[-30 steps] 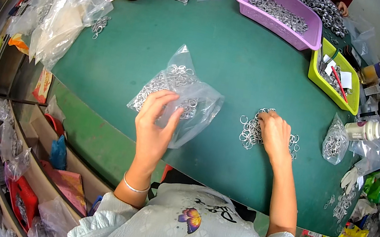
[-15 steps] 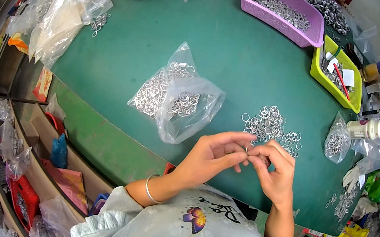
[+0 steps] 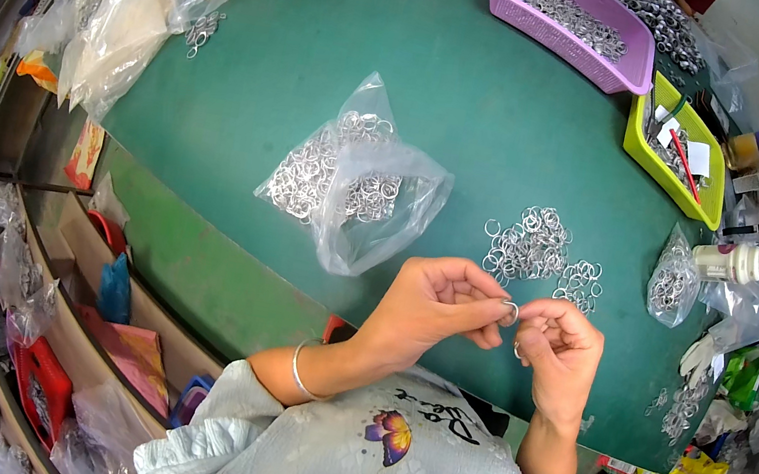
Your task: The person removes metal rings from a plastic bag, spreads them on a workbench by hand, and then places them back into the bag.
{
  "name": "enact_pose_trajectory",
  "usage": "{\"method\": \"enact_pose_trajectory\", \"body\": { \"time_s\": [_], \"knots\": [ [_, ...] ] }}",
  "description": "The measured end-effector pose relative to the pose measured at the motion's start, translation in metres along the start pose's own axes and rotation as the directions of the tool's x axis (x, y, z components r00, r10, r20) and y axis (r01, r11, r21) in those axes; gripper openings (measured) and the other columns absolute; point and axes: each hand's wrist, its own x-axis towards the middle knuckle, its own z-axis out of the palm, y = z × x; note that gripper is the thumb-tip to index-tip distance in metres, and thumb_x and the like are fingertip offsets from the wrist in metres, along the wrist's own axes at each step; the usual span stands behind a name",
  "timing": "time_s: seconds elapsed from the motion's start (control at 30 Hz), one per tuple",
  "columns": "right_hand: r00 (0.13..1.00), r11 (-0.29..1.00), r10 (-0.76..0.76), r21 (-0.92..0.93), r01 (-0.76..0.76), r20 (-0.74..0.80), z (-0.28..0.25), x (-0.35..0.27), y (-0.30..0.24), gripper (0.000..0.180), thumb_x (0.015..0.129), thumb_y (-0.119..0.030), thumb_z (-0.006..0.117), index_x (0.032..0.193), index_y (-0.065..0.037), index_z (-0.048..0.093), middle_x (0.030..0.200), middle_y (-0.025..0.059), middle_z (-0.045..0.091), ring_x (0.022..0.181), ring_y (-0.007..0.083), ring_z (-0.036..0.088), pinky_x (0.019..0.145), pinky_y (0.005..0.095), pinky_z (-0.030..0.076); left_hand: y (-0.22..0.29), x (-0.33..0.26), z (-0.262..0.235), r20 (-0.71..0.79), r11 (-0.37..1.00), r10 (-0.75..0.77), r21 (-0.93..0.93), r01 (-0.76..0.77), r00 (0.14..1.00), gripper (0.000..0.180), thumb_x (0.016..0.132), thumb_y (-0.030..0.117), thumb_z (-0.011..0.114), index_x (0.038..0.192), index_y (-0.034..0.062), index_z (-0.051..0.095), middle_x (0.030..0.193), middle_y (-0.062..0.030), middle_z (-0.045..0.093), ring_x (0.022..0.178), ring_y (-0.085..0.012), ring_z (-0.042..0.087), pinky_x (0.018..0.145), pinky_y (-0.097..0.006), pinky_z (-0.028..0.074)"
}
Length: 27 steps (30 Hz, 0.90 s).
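Between thumb and forefinger, my left hand pinches a small silver metal ring. Close by on its right, my right hand has its fingers curled. A second metal ring shows at the right hand's thumb and fingers. Just beyond both hands lies a loose pile of silver rings, with a smaller cluster to its right. Left of the pile rests an open clear plastic bag holding many similar rings.
The green tabletop carries a purple basket of metal parts and a yellow-green basket at the far right. A small bag of rings and a white bottle stand right. Stacked plastic bags lie at the left.
My two hands have drawn slightly apart, the right one shifting right and a little nearer. The ring in my left hand now shows clearly.
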Motion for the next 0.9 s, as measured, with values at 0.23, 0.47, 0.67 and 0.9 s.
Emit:
{"method": "enact_pose_trajectory", "body": {
  "time_s": [0.23, 0.47, 0.67, 0.9],
  "knots": [
    [0.994, 0.983, 0.110, 0.146, -0.111, 0.018, -0.0054, -0.0029, 0.0043, 0.005, 0.086, -0.001, 0.059, 0.090, 0.002, 0.059, 0.076, 0.0030, 0.061, 0.054, 0.0023, 0.045, 0.046, 0.0159, 0.032, 0.0009, -0.0011, 0.0071, 0.004, 1.000, 0.013, 0.018, -0.013, 1.000, 0.008, 0.085, 0.002, 0.060, 0.092, -0.0031, 0.060, 0.081, -0.0115, 0.066, 0.066, -0.0154, 0.065, 0.061, -0.025, 0.055],
    [0.954, 0.840, 0.252, 0.453, -0.299, 0.162, -0.0053, -0.0011, 0.0007, 0.008, 0.090, -0.006, 0.055, 0.093, 0.001, 0.055, 0.073, 0.0050, 0.059, 0.049, 0.0027, 0.040, 0.042, 0.0166, 0.029, 0.0054, -0.0017, 0.0073, 0.102, 0.991, -0.115, -0.061, 0.122, 0.988, 0.020, 0.088, 0.005, 0.058, 0.106, -0.0023, 0.057, 0.085, -0.0114, 0.066, 0.071, -0.0157, 0.066, 0.066, -0.026, 0.056],
    [0.908, 0.698, 0.316, 0.581, -0.418, 0.274, -0.0054, -0.0006, 0.0010, 0.010, 0.092, -0.011, 0.053, 0.092, -0.001, 0.054, 0.064, 0.0012, 0.049, 0.046, 0.0025, 0.035, 0.040, 0.0169, 0.026, 0.0038, 0.0035, 0.0002, 0.225, 0.927, -0.246, -0.228, 0.297, 0.943, 0.026, 0.089, 0.005, 0.056, 0.115, -0.0014, 0.052, 0.087, -0.0120, 0.066, 0.076, -0.0159, 0.067, 0.068, -0.026, 0.056],
    [0.934, 0.783, 0.333, 0.513, -0.352, 0.132, 0.0009, -0.0021, 0.0007, 0.010, 0.091, -0.010, 0.053, 0.092, 0.000, 0.054, 0.060, -0.0006, 0.047, 0.046, 0.0028, 0.036, 0.041, 0.0171, 0.026, 0.0063, 0.0009, 0.0015, 0.152, 0.964, -0.207, -0.137, 0.228, 0.967, 0.027, 0.088, 0.003, 0.056, 0.114, -0.0025, 0.052, 0.090, -0.0143, 0.066, 0.078, -0.0184, 0.067, 0.070, -0.027, 0.055]
  ]
}}
